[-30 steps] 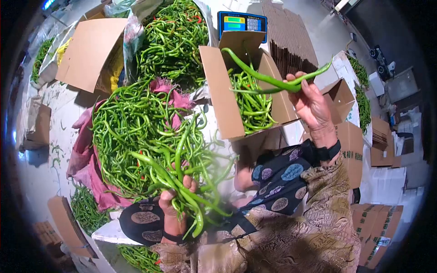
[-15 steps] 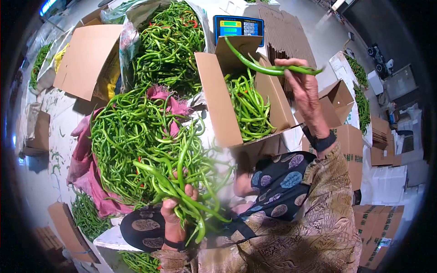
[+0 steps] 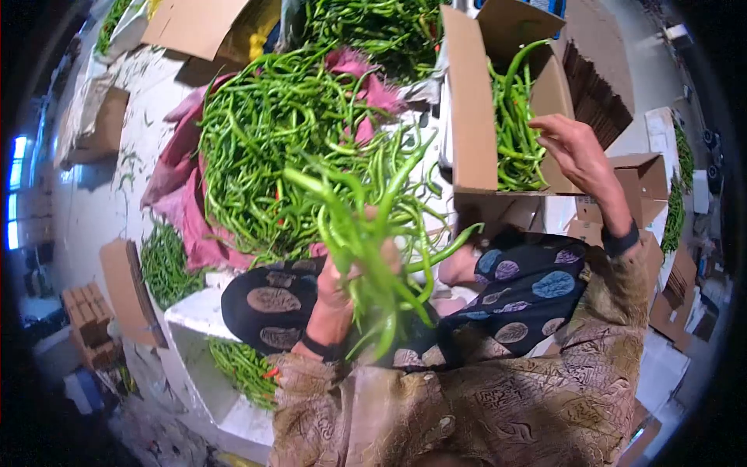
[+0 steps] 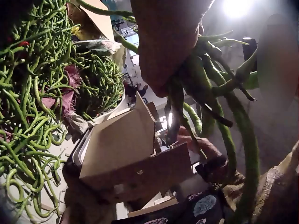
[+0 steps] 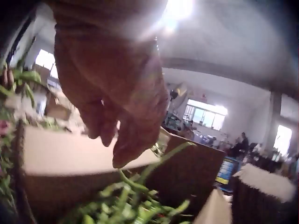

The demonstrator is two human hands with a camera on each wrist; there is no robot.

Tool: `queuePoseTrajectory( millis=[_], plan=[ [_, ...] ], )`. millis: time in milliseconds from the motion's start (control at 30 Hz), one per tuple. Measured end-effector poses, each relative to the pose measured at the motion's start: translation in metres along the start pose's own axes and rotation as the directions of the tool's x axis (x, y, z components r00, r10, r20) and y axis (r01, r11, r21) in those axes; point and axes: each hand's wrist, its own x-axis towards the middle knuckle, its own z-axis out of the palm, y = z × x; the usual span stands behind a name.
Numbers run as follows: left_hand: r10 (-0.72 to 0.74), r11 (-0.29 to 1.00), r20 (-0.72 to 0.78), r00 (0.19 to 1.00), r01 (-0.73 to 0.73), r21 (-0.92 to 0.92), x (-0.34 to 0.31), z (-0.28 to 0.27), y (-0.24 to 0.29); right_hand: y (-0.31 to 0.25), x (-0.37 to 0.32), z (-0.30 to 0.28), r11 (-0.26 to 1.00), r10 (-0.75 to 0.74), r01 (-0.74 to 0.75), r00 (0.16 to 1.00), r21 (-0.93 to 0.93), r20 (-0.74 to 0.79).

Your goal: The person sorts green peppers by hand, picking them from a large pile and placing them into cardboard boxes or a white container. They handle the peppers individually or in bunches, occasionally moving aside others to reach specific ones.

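Note:
In the head view my left hand [image 3: 336, 284] grips a bunch of long green chili peppers [image 3: 366, 241], their ends fanning out on both sides of the fist. The left wrist view shows these peppers hanging below that hand [image 4: 166, 46]. My right hand [image 3: 582, 159] is over the edge of an open cardboard box [image 3: 473, 101] partly filled with green chili peppers [image 3: 513, 152]. Up close in the right wrist view, the right hand's fingers [image 5: 135, 140] point down above the peppers in the box, with nothing held between them.
A large heap of chili peppers [image 3: 264, 148] lies on a pink sack [image 3: 175, 198] left of the box. Behind it is another pepper-filled sack [image 3: 373, 39]. Stacked flat cardboard [image 3: 595, 93] stands right of the box. A white foam box [image 3: 191, 319] with peppers sits front left.
The right hand has let go of the long chili peppers it held and lowered over the box. The left hand has lifted its bunch. The head view has shifted, moving the scene rightward and up.

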Motion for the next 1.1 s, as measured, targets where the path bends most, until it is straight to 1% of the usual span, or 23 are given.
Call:
queuePoseTrajectory(
  millis=[33, 133, 167, 200, 233, 267, 333, 367, 400, 467, 500, 533, 567, 600, 667, 733, 800, 833, 933, 967, 1000, 1067, 1100],
  plan=[
    [-0.010, 1.000, -0.008, 1.000, 0.010, -0.011, 0.002, 0.004, 0.001, -0.031, -0.006, -0.002, 0.972, 0.047, -0.034, 0.997, 0.233, -0.053],
    [-0.009, 0.999, -0.077, 0.997, 0.013, 0.048, 0.002, 0.013, 0.002, -0.111, -0.028, -0.003, 0.888, 0.026, -0.052, 0.998, 0.457, 0.061],
    [-0.009, 0.999, -0.108, 0.994, 0.015, 0.049, 0.001, 0.017, 0.001, -0.127, -0.034, 0.008, 0.866, -0.057, 0.004, 0.994, 0.501, 0.089],
    [-0.008, 0.999, -0.138, 0.990, 0.015, 0.051, 0.001, 0.020, 0.002, -0.140, -0.037, 0.018, 0.846, -0.116, -0.001, 0.976, 0.533, 0.186],
    [-0.022, 0.998, -0.129, 0.991, 0.030, 0.058, 0.002, 0.021, 0.003, -0.151, -0.039, 0.031, 0.792, -0.131, -0.074, 0.949, 0.606, 0.288],
    [-0.036, 0.997, -0.123, 0.992, 0.044, 0.069, 0.000, 0.020, 0.004, -0.156, -0.037, 0.051, 0.815, -0.255, 0.096, 0.945, 0.571, 0.205],
    [-0.089, 0.993, -0.081, 0.993, 0.094, 0.067, -0.001, 0.023, 0.006, -0.172, -0.033, 0.072, 0.828, -0.125, -0.121, 0.912, 0.547, 0.390],
    [-0.035, 0.986, -0.126, 0.991, 0.055, 0.156, -0.001, 0.015, 0.003, -0.174, -0.032, 0.082, 0.827, -0.127, -0.122, 0.911, 0.549, 0.393],
    [-0.044, 0.986, -0.105, 0.994, 0.061, 0.158, -0.002, 0.010, 0.005, -0.175, -0.031, 0.091, 0.836, -0.099, -0.118, 0.928, 0.536, 0.359],
    [-0.016, 0.994, -0.165, 0.986, 0.034, 0.107, -0.005, 0.012, 0.003, -0.176, -0.031, 0.100, 0.835, -0.034, -0.155, 0.944, 0.529, 0.329],
    [0.017, 0.996, -0.137, 0.990, -0.005, 0.088, -0.005, 0.007, 0.002, -0.177, -0.030, 0.101, 0.805, 0.007, -0.259, 0.903, 0.534, 0.429],
    [0.017, 1.000, -0.190, 0.982, -0.012, 0.028, -0.006, 0.009, 0.002, -0.177, -0.029, 0.101, 0.768, 0.044, -0.364, 0.851, 0.526, 0.524],
    [-0.012, 1.000, -0.176, 0.984, 0.015, 0.013, -0.009, 0.004, 0.002, -0.172, -0.030, 0.107, 0.680, 0.027, -0.465, 0.789, 0.567, 0.614],
    [-0.040, 0.999, -0.158, 0.987, 0.040, -0.002, -0.009, 0.001, 0.003, -0.170, -0.031, 0.109, 0.679, 0.031, -0.470, 0.786, 0.564, 0.617],
    [-0.046, 0.999, -0.193, 0.980, 0.046, -0.005, -0.007, 0.003, 0.004, -0.168, -0.033, 0.112, 0.489, -0.025, -0.533, 0.783, 0.691, 0.622],
    [-0.058, 0.998, -0.187, 0.981, 0.061, 0.009, -0.006, -0.003, 0.007, -0.168, -0.031, 0.096, 0.434, -0.021, -0.524, 0.807, 0.733, 0.590],
    [-0.074, 0.977, -0.205, 0.976, 0.112, 0.182, -0.004, -0.005, 0.009, -0.156, -0.032, 0.088, 0.389, 0.024, -0.607, 0.759, 0.693, 0.651],
    [-0.012, 0.978, -0.241, 0.971, 0.062, 0.200, -0.003, 0.005, 0.005, -0.157, -0.030, 0.080, 0.362, 0.013, -0.548, 0.812, 0.754, 0.584],
    [0.003, 0.947, -0.253, 0.968, 0.078, 0.311, -0.003, 0.016, 0.004, -0.146, -0.026, 0.070, 0.102, -0.008, -0.593, 0.803, 0.799, 0.596],
    [-0.022, 0.931, -0.195, 0.981, 0.091, 0.354, -0.003, 0.010, 0.004, -0.144, -0.024, 0.072, 0.065, 0.017, -0.581, 0.813, 0.811, 0.581],
    [-0.035, 0.928, -0.157, 0.987, 0.090, 0.362, -0.002, 0.007, 0.002, -0.141, -0.022, 0.077, 0.113, -0.026, -0.511, 0.856, 0.852, 0.517],
    [-0.051, 0.933, -0.169, 0.984, 0.107, 0.345, -0.003, 0.014, 0.002, -0.135, -0.021, 0.088, 0.096, 0.000, -0.500, 0.865, 0.861, 0.502],
    [-0.069, 0.937, -0.156, 0.985, 0.117, 0.330, -0.004, 0.013, 0.002, -0.133, -0.019, 0.093, 0.039, -0.011, -0.487, 0.873, 0.873, 0.488]
  ],
)
